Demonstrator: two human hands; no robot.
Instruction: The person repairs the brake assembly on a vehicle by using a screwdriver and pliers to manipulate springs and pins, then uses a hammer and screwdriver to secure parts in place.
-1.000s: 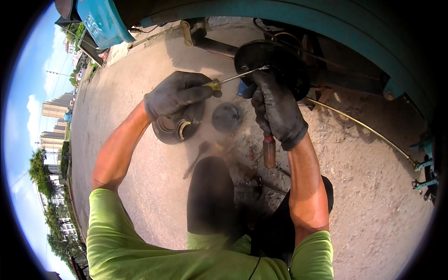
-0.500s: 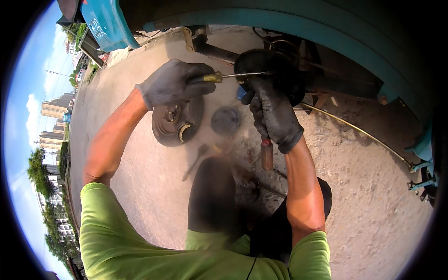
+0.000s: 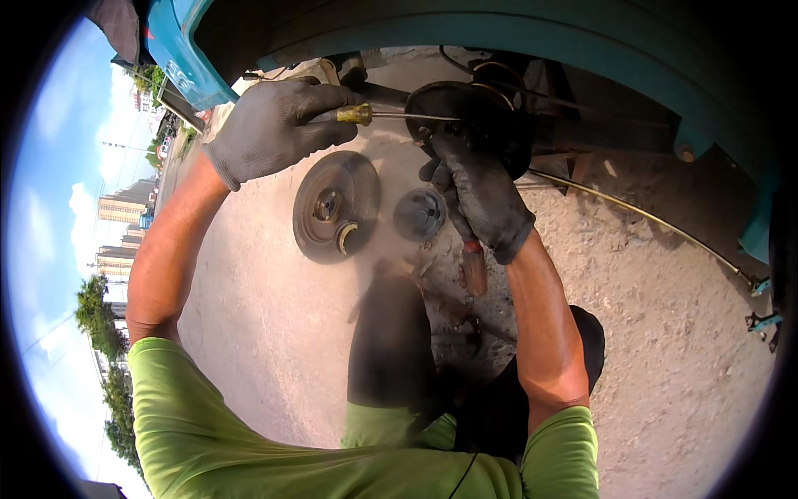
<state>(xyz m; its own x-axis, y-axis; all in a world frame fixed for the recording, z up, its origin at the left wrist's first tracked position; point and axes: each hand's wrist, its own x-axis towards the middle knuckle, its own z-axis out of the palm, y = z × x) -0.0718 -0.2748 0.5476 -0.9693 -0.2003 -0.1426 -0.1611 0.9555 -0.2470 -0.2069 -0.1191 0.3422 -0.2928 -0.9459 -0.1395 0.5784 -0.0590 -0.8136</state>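
My left hand (image 3: 278, 125), in a grey glove, is closed on the yellow handle of a screwdriver (image 3: 353, 114). The screwdriver's thin shaft reaches right into a black round hub assembly (image 3: 507, 125) under the teal vehicle (image 3: 499, 29); its tip is hard to make out in the dark. My right hand (image 3: 478, 195), gloved too, is closed at the hub's lower front, with a red-handled tool (image 3: 473, 270) hanging down from its grip. Below, on the ground, lie a large round plate (image 3: 316, 237) with a curved pale piece on it and a smaller dark disc (image 3: 420, 214).
A brass-coloured rod (image 3: 640, 216) runs diagonally at the right toward teal fittings (image 3: 761, 320). A teal panel (image 3: 179, 54) overhangs at upper left. My dark-clothed knee (image 3: 386, 333) is below, beside metal bars on the broken concrete. Trees and buildings stand far left.
My left hand has moved left and up, bringing the screwdriver's handle left and its shaft nearly level. The large plate on the ground now shows uncovered. My right hand stays at the hub.
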